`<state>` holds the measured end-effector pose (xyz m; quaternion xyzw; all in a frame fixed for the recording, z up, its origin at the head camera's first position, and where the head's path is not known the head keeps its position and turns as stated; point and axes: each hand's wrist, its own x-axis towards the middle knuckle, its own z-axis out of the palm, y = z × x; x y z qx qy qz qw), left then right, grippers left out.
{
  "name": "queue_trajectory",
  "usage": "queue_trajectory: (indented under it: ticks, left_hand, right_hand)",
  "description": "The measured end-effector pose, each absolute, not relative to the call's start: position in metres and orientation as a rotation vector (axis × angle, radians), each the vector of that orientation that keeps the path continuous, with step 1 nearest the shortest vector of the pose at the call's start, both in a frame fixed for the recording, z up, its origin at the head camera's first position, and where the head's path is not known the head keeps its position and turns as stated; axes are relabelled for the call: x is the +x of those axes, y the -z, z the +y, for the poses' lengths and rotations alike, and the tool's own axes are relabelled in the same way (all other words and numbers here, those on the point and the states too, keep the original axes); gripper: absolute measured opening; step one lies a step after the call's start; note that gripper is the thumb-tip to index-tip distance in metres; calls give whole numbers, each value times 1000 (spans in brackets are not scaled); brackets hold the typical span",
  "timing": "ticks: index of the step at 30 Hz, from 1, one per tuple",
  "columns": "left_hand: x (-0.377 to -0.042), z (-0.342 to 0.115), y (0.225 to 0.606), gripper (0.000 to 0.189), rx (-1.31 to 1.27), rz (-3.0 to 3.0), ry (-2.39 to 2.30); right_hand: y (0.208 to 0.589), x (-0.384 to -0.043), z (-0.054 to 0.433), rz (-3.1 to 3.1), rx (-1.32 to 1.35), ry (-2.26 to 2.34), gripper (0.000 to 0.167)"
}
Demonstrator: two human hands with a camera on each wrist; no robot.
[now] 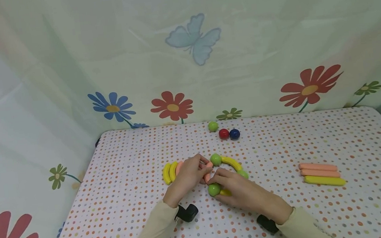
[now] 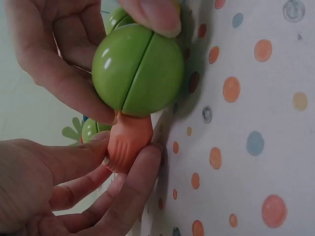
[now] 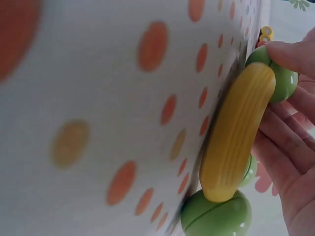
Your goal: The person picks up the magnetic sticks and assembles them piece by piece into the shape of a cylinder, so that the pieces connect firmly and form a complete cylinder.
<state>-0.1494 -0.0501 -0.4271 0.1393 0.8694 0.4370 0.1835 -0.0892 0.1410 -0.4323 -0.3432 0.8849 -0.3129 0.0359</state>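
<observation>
My left hand (image 1: 187,171) pinches a curved orange rod (image 2: 129,140) between thumb and fingers. One end of that rod meets a glossy green ball (image 2: 138,69), which the fingers of my right hand (image 1: 241,189) grip. From the same ball a curved yellow rod (image 3: 238,132) runs to another green ball (image 3: 216,216), low over the spotted cloth. At the far side, a green ball (image 1: 215,159) and a second curved yellow rod (image 1: 231,162) continue the ring shape. The near yellow rod is mostly hidden by my right hand in the head view.
Beside my left hand lie two curved yellow rods (image 1: 166,174) and a curved orange one (image 1: 179,167), partly covered. Straight orange rods (image 1: 318,166) and a yellow rod (image 1: 324,180) lie at right. Farther back are green (image 1: 213,126), red (image 1: 224,133) and blue (image 1: 234,134) balls.
</observation>
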Motion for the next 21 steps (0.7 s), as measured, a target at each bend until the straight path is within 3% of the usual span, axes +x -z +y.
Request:
queue_trajectory:
  ticks: [15,21]
  left_hand:
    - [-153,-42,422,17,445,2563,-1065]
    - [-152,-41,424,17,402,2576,-1093]
  right_hand:
    - [426,-96,138,2743,-1117,834,28]
    - [408,-119,146,2859,-1090,797,22]
